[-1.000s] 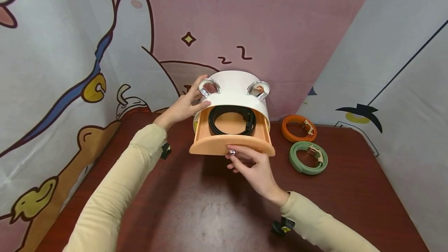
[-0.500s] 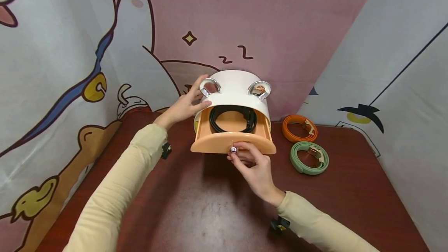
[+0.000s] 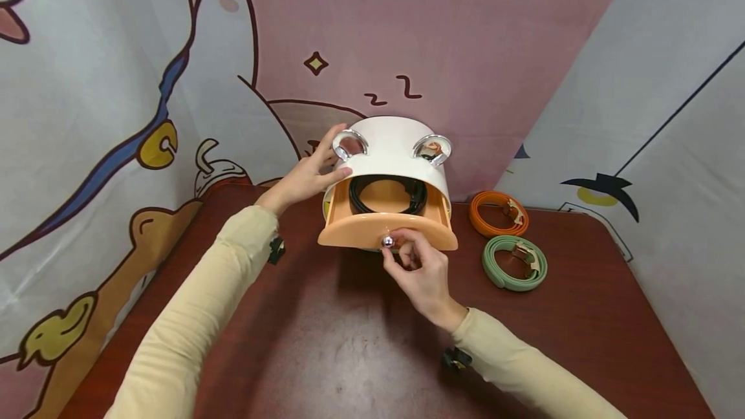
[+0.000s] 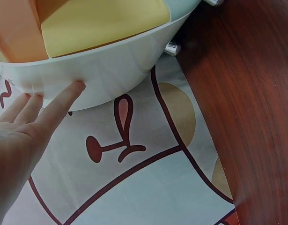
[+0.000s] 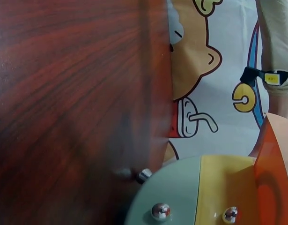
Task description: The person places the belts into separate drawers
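A white cabinet (image 3: 387, 147) with two shiny ear-shaped rings stands at the back of the table. Its peach top drawer (image 3: 349, 231) is pulled partway out, and inside lies a coiled black belt (image 3: 416, 196). My right hand (image 3: 425, 277) pinches the round silver knob (image 3: 388, 242) between thumb and index finger; the right wrist view does not show that hand. On the cabinet's left side rests my left hand (image 3: 311, 173), thumb near the front edge. In the left wrist view, its extended fingers (image 4: 64, 101) touch the white wall.
To the cabinet's right lie a coiled orange belt (image 3: 478, 217) and a coiled green belt (image 3: 491, 264), close together. Below the peach drawer are a yellow drawer (image 5: 223, 183) and a green drawer (image 5: 176, 187) with silver knobs. Patterned cloth (image 3: 465, 31) hangs behind the table (image 3: 326, 354).
The peach drawer has slid a little way into the cabinet, with my right hand moving forward on its knob. The black belt has gone in with it. My left hand stays in place.
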`<action>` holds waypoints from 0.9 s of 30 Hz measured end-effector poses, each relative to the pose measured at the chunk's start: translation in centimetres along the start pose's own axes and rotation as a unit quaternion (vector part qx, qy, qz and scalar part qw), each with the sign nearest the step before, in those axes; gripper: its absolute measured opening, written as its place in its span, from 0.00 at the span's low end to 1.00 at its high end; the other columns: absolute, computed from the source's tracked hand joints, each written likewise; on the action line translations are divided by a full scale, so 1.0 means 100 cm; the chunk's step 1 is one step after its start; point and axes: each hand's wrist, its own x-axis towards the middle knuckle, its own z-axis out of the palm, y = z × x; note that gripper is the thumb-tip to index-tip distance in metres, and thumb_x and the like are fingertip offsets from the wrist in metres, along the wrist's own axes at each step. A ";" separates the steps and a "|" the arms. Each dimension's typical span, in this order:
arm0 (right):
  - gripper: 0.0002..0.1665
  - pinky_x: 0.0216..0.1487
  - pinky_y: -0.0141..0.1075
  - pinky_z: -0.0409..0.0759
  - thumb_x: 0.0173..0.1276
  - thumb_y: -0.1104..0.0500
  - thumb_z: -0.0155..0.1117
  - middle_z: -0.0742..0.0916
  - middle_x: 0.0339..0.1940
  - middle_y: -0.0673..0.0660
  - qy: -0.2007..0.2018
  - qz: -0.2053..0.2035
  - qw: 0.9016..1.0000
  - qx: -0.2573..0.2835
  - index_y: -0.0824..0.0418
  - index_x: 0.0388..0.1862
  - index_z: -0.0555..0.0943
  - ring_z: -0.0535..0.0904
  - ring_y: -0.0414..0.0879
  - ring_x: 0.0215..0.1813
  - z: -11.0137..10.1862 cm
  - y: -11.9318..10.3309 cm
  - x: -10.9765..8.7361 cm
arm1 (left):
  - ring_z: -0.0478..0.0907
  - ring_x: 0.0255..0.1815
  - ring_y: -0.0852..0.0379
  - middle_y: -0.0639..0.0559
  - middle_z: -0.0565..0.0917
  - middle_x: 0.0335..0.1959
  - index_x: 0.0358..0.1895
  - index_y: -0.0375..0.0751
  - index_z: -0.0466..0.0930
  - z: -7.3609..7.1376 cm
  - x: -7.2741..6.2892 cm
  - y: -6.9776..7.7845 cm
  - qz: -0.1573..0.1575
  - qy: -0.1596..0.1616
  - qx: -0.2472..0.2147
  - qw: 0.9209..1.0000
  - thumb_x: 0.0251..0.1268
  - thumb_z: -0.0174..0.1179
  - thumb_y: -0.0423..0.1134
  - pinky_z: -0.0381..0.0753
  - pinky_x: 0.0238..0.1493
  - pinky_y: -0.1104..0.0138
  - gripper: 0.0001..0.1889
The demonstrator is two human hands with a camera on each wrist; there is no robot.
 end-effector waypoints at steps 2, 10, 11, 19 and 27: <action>0.18 0.19 0.26 0.61 0.51 0.70 0.70 0.69 0.14 0.49 0.006 -0.017 1.000 -0.021 0.64 0.43 0.81 0.63 0.36 0.18 0.000 0.003 0.001 | 0.60 0.69 0.35 0.30 0.59 0.71 0.78 0.55 0.35 -0.001 -0.004 0.009 0.000 -0.004 0.003 1.000 0.72 0.56 0.42 0.63 0.62 0.42 0.42; 0.25 0.17 0.27 0.54 0.46 0.76 0.74 0.64 0.13 0.46 -0.018 -0.018 1.000 0.003 0.65 0.46 0.79 0.57 0.33 0.17 0.000 0.019 0.002 | 0.61 0.69 0.34 0.29 0.60 0.70 0.78 0.52 0.36 -0.003 -0.008 0.018 0.001 -0.006 0.002 1.000 0.72 0.56 0.40 0.63 0.62 0.43 0.42; 0.26 0.17 0.26 0.53 0.46 0.76 0.74 0.64 0.12 0.46 -0.019 -0.015 1.000 0.007 0.65 0.46 0.79 0.56 0.32 0.16 0.000 0.020 0.002 | 0.61 0.69 0.34 0.29 0.59 0.70 0.78 0.52 0.36 -0.003 -0.008 0.018 0.002 -0.006 0.002 1.000 0.72 0.56 0.40 0.63 0.62 0.43 0.42; 0.23 0.17 0.25 0.53 0.48 0.75 0.73 0.64 0.13 0.42 0.009 -0.012 1.000 0.007 0.64 0.45 0.81 0.56 0.29 0.17 0.006 0.027 0.005 | 0.63 0.69 0.42 0.36 0.60 0.72 0.76 0.74 0.34 0.002 0.005 -0.014 0.004 0.002 0.007 1.000 0.70 0.57 0.49 0.65 0.62 0.44 0.43; 0.22 0.17 0.28 0.52 0.45 0.82 0.70 0.62 0.11 0.48 0.016 -0.005 1.000 0.007 0.71 0.40 0.80 0.55 0.33 0.16 0.006 0.012 0.021 | 0.59 0.70 0.36 0.31 0.58 0.71 0.78 0.59 0.34 -0.002 -0.004 0.010 -0.011 -0.012 0.002 1.000 0.73 0.55 0.43 0.61 0.62 0.41 0.43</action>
